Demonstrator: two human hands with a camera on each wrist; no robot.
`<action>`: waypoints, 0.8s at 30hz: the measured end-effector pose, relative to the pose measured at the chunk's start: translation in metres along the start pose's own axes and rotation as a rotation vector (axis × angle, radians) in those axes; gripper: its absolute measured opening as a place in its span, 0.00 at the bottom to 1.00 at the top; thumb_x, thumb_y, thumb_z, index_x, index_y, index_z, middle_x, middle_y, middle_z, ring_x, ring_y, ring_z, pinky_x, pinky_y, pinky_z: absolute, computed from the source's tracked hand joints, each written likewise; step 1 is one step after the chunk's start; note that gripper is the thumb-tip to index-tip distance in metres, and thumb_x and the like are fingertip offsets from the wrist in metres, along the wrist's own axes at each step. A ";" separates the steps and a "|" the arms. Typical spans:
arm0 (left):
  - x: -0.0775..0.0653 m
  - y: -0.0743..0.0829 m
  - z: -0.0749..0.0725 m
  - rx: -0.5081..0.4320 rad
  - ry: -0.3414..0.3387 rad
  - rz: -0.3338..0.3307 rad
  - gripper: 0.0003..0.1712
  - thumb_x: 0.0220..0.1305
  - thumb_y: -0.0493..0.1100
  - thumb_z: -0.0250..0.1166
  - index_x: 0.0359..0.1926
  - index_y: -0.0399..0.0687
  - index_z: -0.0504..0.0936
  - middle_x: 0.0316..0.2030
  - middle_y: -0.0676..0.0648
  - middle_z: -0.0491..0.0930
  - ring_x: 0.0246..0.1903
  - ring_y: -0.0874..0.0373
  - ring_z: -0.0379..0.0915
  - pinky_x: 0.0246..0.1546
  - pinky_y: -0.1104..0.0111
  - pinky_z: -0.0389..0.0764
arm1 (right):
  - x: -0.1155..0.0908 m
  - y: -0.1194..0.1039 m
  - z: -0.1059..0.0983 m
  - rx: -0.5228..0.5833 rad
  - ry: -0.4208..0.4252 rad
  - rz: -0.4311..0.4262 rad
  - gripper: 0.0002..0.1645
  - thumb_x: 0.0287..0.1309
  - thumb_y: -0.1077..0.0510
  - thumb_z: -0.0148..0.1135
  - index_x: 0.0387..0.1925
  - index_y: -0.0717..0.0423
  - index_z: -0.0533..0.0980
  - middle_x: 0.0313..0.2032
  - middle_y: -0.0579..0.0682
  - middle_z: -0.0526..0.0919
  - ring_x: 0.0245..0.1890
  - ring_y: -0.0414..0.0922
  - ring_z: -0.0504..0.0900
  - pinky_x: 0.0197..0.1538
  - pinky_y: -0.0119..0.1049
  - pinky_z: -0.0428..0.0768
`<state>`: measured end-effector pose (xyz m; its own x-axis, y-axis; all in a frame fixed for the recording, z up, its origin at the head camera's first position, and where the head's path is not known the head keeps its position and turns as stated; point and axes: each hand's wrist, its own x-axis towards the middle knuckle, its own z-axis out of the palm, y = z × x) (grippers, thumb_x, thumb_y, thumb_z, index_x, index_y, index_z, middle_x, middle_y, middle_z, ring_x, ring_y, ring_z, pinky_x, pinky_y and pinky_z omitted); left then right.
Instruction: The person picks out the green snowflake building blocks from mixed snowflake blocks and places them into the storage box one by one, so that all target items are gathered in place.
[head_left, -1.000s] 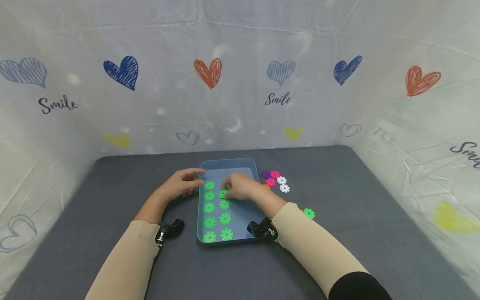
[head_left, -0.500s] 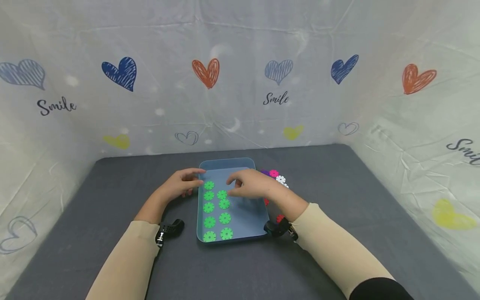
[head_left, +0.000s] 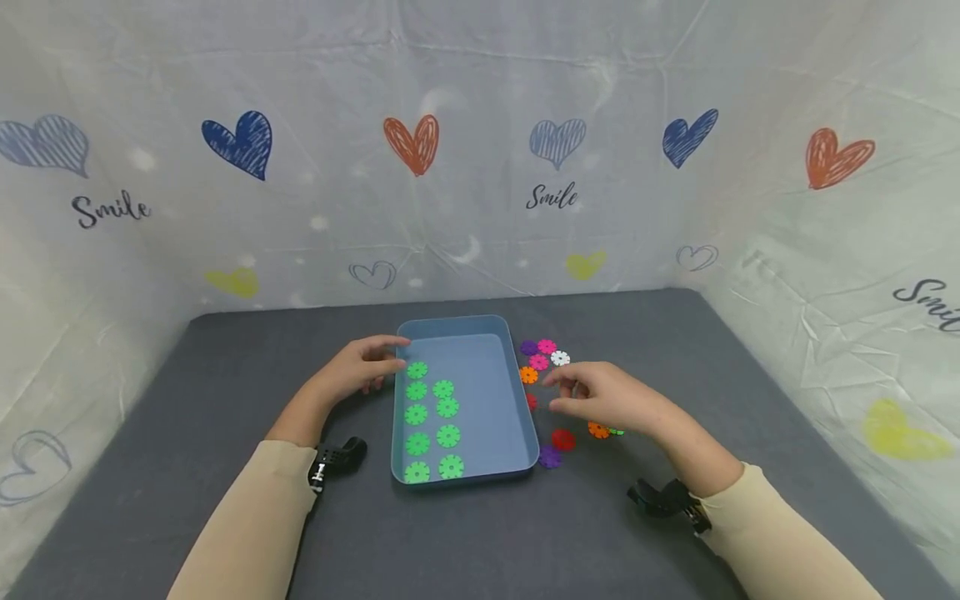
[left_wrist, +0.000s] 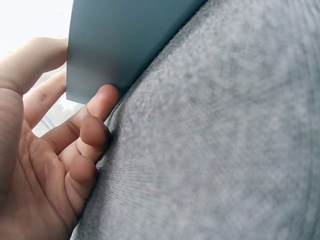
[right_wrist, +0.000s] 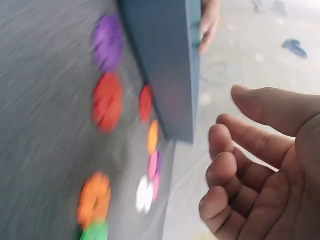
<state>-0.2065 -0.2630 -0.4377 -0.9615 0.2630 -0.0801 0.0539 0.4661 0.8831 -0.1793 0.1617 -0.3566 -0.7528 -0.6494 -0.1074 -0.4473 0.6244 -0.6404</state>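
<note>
A blue-grey tray [head_left: 465, 477] lies on the table. Inside it, green notched plastic discs [head_left: 417, 414] form two columns along the left side. My left hand [head_left: 358, 367] holds the tray's left wall; thumb and index finger reach over the rim, and in the left wrist view another fingertip [left_wrist: 107, 95] touches the outer side. Right of the tray, my right hand [head_left: 607, 396] hovers above the loose discs, fingers loosely bent and nothing between them. Beneath or beside it are an orange disc [head_left: 598, 430], a partly hidden green disc [head_left: 617, 432] and a red disc [head_left: 563, 439].
Beyond the right hand lie pink discs [head_left: 547, 346], a white disc [head_left: 560, 357] and a purple disc [head_left: 528, 347]. Another purple disc [head_left: 550, 457] is by the tray's near right corner. A printed curtain [head_left: 480, 208] surrounds the grey table [head_left: 300, 533].
My right hand let go of a green disc in the tray's right column, then moved right, out over the loose discs. The left hand has stayed at the tray's left rim.
</note>
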 end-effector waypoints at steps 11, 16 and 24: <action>0.000 -0.001 -0.002 -0.007 0.009 -0.001 0.31 0.72 0.47 0.68 0.72 0.46 0.73 0.39 0.41 0.80 0.25 0.49 0.70 0.23 0.62 0.71 | -0.040 0.042 -0.010 -0.251 -0.024 0.154 0.21 0.54 0.61 0.77 0.50 0.60 0.83 0.35 0.46 0.79 0.37 0.45 0.76 0.42 0.45 0.76; -0.001 0.001 0.001 0.017 0.011 -0.002 0.31 0.73 0.43 0.66 0.72 0.41 0.71 0.38 0.36 0.79 0.25 0.49 0.69 0.23 0.62 0.70 | -0.043 0.059 -0.006 -0.169 0.002 0.156 0.17 0.56 0.62 0.75 0.48 0.60 0.82 0.34 0.47 0.78 0.34 0.44 0.74 0.40 0.43 0.75; -0.006 0.014 0.005 0.017 0.016 -0.019 0.30 0.73 0.42 0.65 0.72 0.41 0.71 0.38 0.35 0.79 0.26 0.47 0.69 0.24 0.62 0.70 | -0.039 0.058 -0.014 -0.174 -0.030 0.177 0.13 0.55 0.59 0.70 0.43 0.55 0.80 0.34 0.45 0.77 0.32 0.43 0.73 0.37 0.41 0.72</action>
<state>-0.1990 -0.2539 -0.4269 -0.9667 0.2400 -0.0894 0.0397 0.4851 0.8735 -0.1828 0.2290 -0.3783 -0.8132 -0.5342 -0.2309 -0.3879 0.7934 -0.4691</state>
